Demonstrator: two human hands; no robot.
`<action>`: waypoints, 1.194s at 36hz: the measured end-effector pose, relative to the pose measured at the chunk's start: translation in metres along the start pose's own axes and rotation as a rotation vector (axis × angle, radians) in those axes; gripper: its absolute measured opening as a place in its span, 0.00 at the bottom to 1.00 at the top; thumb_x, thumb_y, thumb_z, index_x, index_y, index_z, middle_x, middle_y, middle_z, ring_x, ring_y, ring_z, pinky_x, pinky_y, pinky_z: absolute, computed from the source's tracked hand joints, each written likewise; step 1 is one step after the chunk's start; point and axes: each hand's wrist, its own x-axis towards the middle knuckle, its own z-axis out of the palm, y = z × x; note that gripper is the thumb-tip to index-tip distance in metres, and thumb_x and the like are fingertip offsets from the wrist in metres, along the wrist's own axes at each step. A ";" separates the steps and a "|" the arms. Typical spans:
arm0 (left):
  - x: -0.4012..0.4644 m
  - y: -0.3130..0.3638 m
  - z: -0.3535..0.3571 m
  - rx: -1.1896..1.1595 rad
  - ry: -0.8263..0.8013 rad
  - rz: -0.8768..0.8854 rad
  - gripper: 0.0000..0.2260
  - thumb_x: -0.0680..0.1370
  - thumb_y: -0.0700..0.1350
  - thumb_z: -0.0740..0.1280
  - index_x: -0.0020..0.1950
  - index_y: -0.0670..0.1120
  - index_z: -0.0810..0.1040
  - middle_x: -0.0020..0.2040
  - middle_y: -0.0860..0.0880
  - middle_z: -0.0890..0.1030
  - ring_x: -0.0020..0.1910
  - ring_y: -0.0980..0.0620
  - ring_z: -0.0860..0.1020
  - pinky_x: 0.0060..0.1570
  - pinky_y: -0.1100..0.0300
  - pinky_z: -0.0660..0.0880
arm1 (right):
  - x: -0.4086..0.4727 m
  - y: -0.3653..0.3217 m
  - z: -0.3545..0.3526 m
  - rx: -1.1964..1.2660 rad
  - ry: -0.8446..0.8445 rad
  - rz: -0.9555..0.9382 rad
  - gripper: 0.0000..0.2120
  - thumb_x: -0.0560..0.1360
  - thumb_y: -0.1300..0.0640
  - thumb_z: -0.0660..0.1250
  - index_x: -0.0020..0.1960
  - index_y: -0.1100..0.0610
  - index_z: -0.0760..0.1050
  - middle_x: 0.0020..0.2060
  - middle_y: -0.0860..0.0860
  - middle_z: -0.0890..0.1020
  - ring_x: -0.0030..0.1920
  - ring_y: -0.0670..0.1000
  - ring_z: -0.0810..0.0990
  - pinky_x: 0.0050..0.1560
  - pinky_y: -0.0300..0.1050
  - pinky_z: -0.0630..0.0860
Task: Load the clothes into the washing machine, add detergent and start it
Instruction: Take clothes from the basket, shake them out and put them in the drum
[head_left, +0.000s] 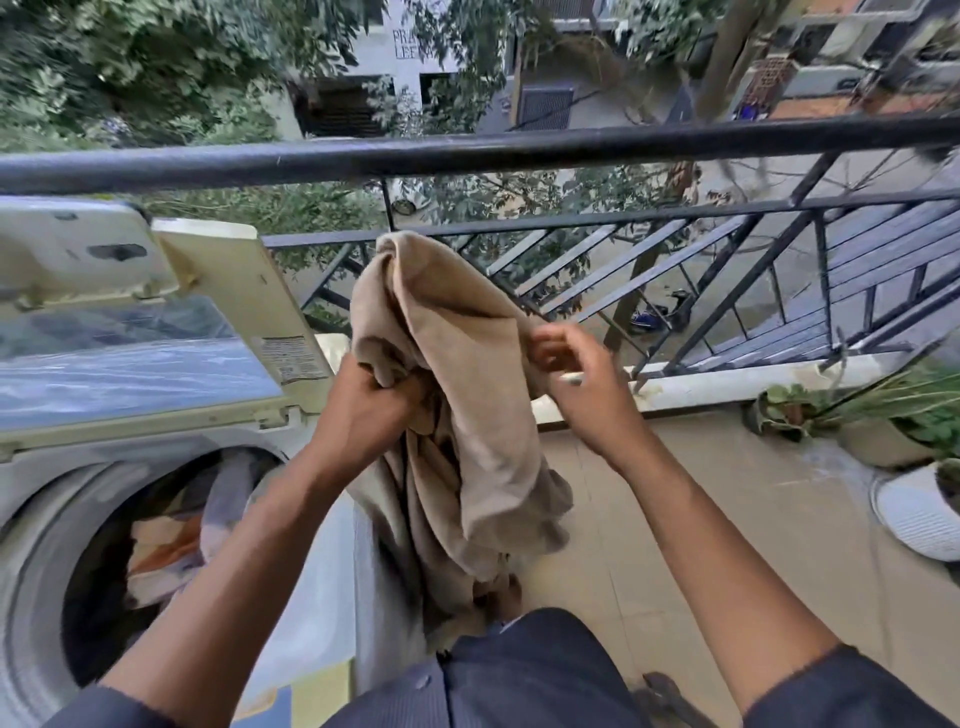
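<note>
Balcony w/ tan tiled floor (727, 519), black metal railing (519, 150) across the top, trees and a pale bldg beyond, street below. Lettering on the bldg is half behind leaves, can't read it.

Top-loading washing machine (47, 483) at left, cut off by the left and bottom edges. Its hinged lid (156, 358) is up, leaning back toward the railing; the label on the lid frame is too small to read. Drum opening (104, 571) faces up and shows patterned clothes (171, 540) already inside, orange/grey/white, mostly in shadow so no telling how many pieces.

Beige garment (457, 374) is held up in mid-air between machine and railing, just right of the lid. Long axis runs roughly vertical: bunched top up near the lower rail, loose end hanging down to the person's dark shorts (519, 670), where it's hidden. Type of garment unclear, too crumpled.

Left hand (374, 400) is clenched around a fold at the garment's left side, fingers buried in fabric. Right hand (576, 374) pinches the right edge btwn thumb and fingers; a small pale thing shows at the knuckles, can't make out what.

Right side: potted plants (883, 410) along the ledge and a white ribbed pot (914, 514), cut by the frame edge. Dark object (670, 696) on the floor by the right leg, blurred.
</note>
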 end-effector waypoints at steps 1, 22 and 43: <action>-0.001 0.006 -0.001 -0.034 -0.001 0.008 0.07 0.71 0.44 0.67 0.40 0.52 0.84 0.38 0.53 0.87 0.40 0.57 0.84 0.45 0.48 0.84 | 0.000 0.022 0.002 -0.127 -0.073 0.045 0.32 0.69 0.69 0.67 0.68 0.44 0.74 0.58 0.48 0.83 0.60 0.48 0.81 0.61 0.54 0.79; -0.004 0.006 -0.004 0.232 0.117 -0.117 0.08 0.71 0.56 0.73 0.41 0.53 0.84 0.38 0.58 0.85 0.39 0.67 0.78 0.44 0.53 0.78 | -0.008 0.052 0.011 0.178 0.082 0.381 0.17 0.75 0.70 0.57 0.45 0.57 0.83 0.41 0.50 0.87 0.42 0.51 0.83 0.43 0.46 0.77; -0.021 0.021 0.018 0.490 -0.182 0.285 0.61 0.60 0.77 0.75 0.84 0.59 0.49 0.79 0.55 0.67 0.74 0.50 0.73 0.65 0.47 0.77 | -0.014 -0.050 0.010 0.245 0.011 -0.133 0.17 0.73 0.65 0.59 0.51 0.55 0.84 0.47 0.50 0.87 0.51 0.51 0.84 0.55 0.57 0.80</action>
